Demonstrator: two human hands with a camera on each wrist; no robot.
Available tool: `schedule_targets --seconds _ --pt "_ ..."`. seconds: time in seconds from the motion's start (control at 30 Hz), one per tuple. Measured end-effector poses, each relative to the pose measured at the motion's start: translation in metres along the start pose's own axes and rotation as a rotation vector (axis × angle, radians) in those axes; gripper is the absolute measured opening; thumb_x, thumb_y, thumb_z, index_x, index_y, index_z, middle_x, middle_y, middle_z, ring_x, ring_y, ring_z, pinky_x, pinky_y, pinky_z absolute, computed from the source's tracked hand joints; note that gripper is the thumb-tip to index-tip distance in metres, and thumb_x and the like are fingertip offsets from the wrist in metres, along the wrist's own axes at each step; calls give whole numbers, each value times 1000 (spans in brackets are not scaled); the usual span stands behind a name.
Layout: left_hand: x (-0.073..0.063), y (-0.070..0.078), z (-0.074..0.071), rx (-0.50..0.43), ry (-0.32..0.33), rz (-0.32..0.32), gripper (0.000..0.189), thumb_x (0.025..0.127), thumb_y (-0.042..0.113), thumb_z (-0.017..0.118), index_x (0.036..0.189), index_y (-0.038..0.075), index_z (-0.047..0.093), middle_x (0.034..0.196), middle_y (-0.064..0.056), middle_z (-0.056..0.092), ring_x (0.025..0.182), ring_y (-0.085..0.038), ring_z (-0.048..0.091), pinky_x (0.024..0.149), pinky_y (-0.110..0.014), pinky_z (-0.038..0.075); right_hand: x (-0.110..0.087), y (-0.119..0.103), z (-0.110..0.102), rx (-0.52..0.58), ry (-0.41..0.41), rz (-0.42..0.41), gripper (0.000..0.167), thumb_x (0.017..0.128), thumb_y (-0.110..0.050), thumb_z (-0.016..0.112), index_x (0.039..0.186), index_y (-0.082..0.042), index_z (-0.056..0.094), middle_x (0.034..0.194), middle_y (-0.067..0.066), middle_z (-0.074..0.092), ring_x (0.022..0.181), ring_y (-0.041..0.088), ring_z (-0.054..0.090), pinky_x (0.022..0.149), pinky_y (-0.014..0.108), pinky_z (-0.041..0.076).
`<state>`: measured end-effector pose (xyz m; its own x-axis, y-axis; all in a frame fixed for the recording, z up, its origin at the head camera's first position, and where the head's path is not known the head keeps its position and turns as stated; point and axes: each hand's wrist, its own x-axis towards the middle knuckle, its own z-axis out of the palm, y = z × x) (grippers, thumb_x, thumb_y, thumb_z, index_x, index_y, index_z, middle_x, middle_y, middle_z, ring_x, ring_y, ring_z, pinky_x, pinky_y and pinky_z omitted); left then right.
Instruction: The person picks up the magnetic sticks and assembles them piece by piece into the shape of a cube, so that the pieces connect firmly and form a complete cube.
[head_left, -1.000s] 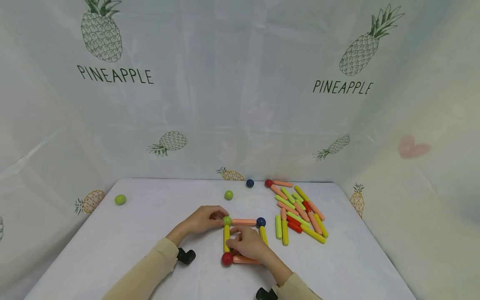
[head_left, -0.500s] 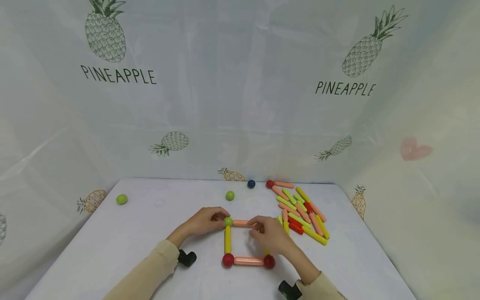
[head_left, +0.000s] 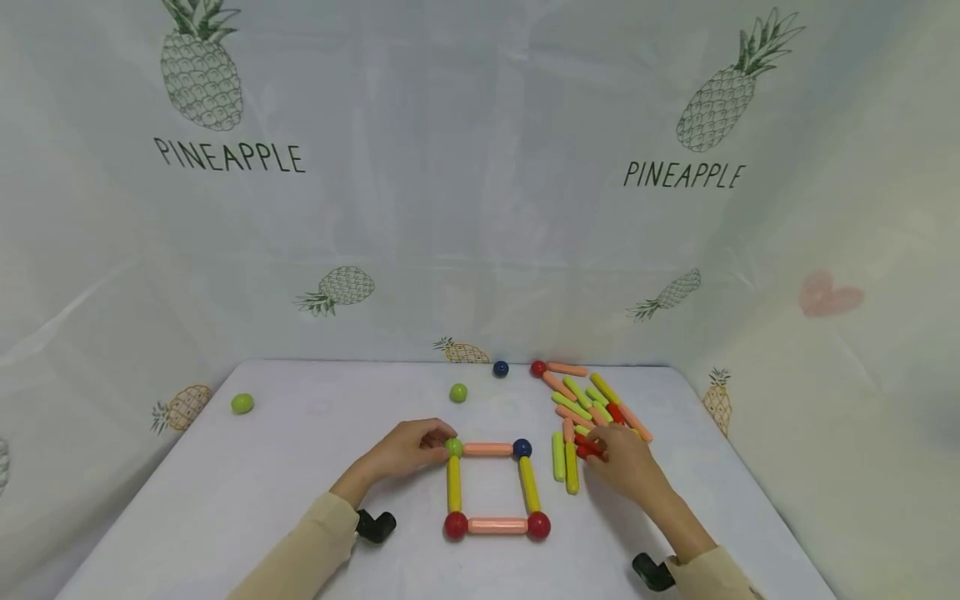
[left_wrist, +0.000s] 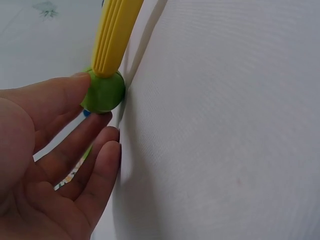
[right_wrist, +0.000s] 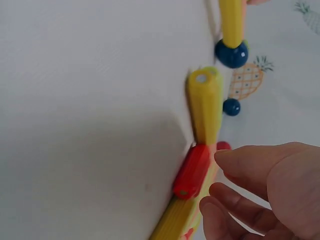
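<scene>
A square of magnetic building rods and balls lies on the table. Its corners are a green ball point(head_left: 454, 447), a blue ball point(head_left: 522, 448) and two red balls point(head_left: 538, 525); yellow rods point(head_left: 529, 485) and pink rods point(head_left: 498, 526) form the sides. My left hand point(head_left: 411, 450) pinches the green ball point(left_wrist: 104, 92) between thumb and fingers, a yellow rod point(left_wrist: 116, 37) joined to it. Over the loose rods at the right, my right hand point(head_left: 626, 462) is beside a red rod point(right_wrist: 192, 171), thumb and fingers apart, with no rod visibly gripped.
Loose green, pink, yellow and red rods point(head_left: 572, 467) lie in a pile at the right. Toward the back are a red ball point(head_left: 538, 369), a blue ball point(head_left: 501, 368) and a green ball point(head_left: 458, 392). Another green ball point(head_left: 242, 403) is at far left. A printed cloth hangs behind.
My right hand has left the square, passing its blue corner, and moved right to the loose rods. My left hand stays at the green corner ball.
</scene>
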<state>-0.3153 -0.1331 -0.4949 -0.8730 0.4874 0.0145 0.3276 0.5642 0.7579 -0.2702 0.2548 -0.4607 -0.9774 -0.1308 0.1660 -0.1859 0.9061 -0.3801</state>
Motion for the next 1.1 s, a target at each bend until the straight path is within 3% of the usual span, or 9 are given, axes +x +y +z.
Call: schedule_targets --seconds 0.17,0.3,0.7,0.9,1.1 --pt "-1 -1 2 -5 21 -8 22 102 22 75 123 24 73 111 10 72 105 -12 64 96 -38 55 1 11 4 -58 -1 -34 16 86 -4 85 99 -4 77 89 5 70 85 22 58 77 40 58" --pt "-3 1 3 -6 19 22 25 102 22 74 127 20 74 112 9 72 105 -13 65 96 -37 55 1 13 7 -97 1 -36 15 84 -3 87 96 -4 77 82 3 65 80 21 54 73 38 55" --pt "-7 3 5 0 25 -5 22 103 21 73 124 24 77 109 10 73 103 -12 64 95 -37 55 -4 10 8 -62 5 -25 15 85 -6 88 96 -7 79 81 -1 63 77 17 52 70 32 53" --pt "-6 7 4 6 17 -15 22 102 20 73 123 24 77 109 9 72 103 -14 63 96 -42 54 -4 -14 3 7 42 -43 15 86 -8 88 98 -12 79 79 -6 65 75 13 54 67 26 50" --pt "-8 4 3 12 20 -25 21 102 23 74 123 25 76 110 8 72 104 -15 63 97 -44 54 -3 -57 10 172 -11 -77 14 90 -10 86 102 -13 80 83 -8 69 74 9 59 65 22 53"
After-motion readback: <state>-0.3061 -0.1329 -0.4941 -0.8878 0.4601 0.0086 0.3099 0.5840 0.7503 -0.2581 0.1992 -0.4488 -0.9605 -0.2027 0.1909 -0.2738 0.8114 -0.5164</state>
